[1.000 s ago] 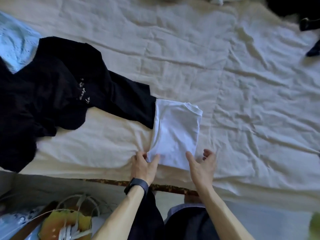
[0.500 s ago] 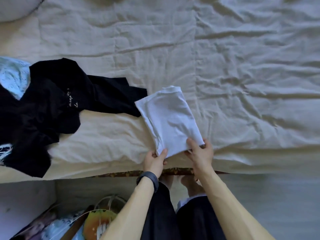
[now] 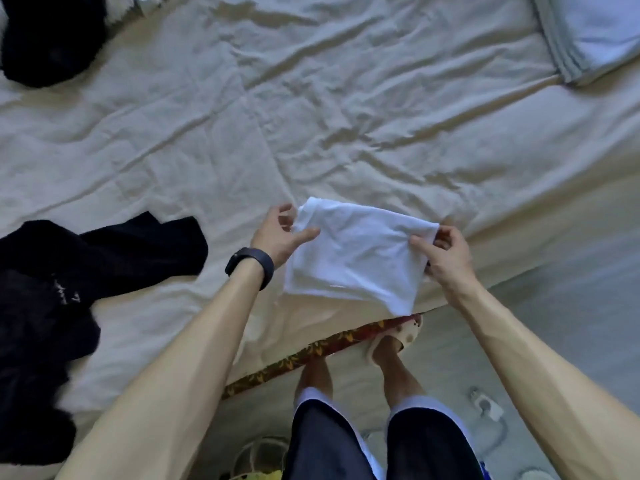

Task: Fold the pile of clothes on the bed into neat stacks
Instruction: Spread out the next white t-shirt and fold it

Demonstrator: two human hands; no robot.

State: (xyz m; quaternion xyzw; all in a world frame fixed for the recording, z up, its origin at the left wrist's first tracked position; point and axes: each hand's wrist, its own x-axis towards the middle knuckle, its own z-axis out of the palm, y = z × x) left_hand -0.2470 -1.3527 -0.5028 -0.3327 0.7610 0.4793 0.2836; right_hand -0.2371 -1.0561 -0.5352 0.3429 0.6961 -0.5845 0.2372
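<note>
A folded white garment (image 3: 353, 258) hangs between both hands just above the front edge of the bed (image 3: 346, 109). My left hand (image 3: 280, 233), with a dark watch on its wrist, pinches the garment's upper left corner. My right hand (image 3: 443, 254) pinches its upper right corner. A pile of black clothes (image 3: 52, 282) lies crumpled on the sheet at the left. Another black garment (image 3: 45, 39) sits at the far left corner.
A folded pale blue-grey cloth (image 3: 595, 32) lies at the far right of the bed. A patterned bed frame edge (image 3: 311, 351) runs below the sheet by my feet. A white plug and cable (image 3: 488, 407) lie on the floor at the right.
Both hands have lifted the white garment off the sheet and turned it, and it has moved right, away from the black pile. The view has swung right.
</note>
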